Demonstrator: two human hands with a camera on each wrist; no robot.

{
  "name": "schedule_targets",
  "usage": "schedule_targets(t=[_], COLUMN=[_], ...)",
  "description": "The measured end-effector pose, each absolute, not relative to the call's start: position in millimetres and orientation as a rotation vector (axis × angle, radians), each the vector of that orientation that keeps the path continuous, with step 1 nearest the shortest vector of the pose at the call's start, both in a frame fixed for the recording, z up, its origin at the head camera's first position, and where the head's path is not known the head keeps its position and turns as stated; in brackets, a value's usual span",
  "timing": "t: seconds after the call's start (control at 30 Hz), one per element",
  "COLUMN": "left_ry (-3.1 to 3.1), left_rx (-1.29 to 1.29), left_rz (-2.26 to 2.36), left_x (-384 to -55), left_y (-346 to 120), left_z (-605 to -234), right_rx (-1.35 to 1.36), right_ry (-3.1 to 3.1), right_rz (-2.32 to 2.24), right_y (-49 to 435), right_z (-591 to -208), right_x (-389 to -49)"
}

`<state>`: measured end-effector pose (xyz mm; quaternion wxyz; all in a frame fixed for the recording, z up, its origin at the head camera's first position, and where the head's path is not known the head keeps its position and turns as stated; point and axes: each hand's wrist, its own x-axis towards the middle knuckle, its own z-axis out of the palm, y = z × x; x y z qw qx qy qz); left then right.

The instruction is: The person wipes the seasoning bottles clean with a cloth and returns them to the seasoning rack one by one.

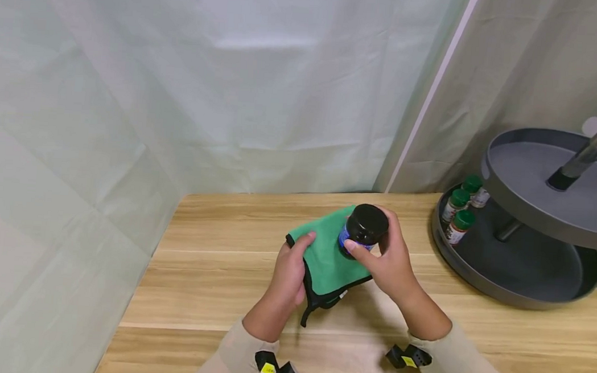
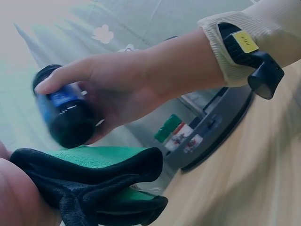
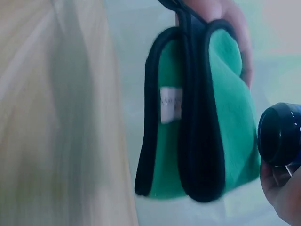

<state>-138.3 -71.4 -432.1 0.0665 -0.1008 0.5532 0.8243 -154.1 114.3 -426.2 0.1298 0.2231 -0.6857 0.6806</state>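
Observation:
My left hand grips a folded green cloth with black edging, thumb on top and the other fingers beneath. A small white tag shows on the cloth in the right wrist view. My right hand holds a dark jar with a black lid and a blue label, its thumb across the label. From the head view the jar overlaps the cloth's right part. The left wrist view has the jar tilted close over the cloth.
A two-tier dark grey round rack stands on the right of the wooden table. Several green-capped spice bottles sit on its lower tier at the left. A pale curtain hangs behind the table.

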Motion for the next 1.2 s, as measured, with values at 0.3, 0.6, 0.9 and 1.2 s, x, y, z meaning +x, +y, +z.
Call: schedule_targets(t=[0.3, 0.6, 0.9, 1.2], left_ry=[1.700, 1.737, 1.801, 1.836], left_rx=[-0.385, -0.463, -0.546, -0.638], left_rz=[2.537, 2.581, 2.566, 2.537], left_x=[-144, -144, -142, -137], left_y=[-84, -111, -138, -166], left_z=[-425, -423, -427, -433], right_rx=[0.536, 0.369, 0.205, 0.090], right_ry=[-2.080, -2.187, -2.361, -2.359], right_rz=[1.856, 1.713, 1.527, 1.450], right_y=[141, 175, 217, 254], right_z=[-422, -425, -432, -449], right_x=[-158, -161, -161, -164])
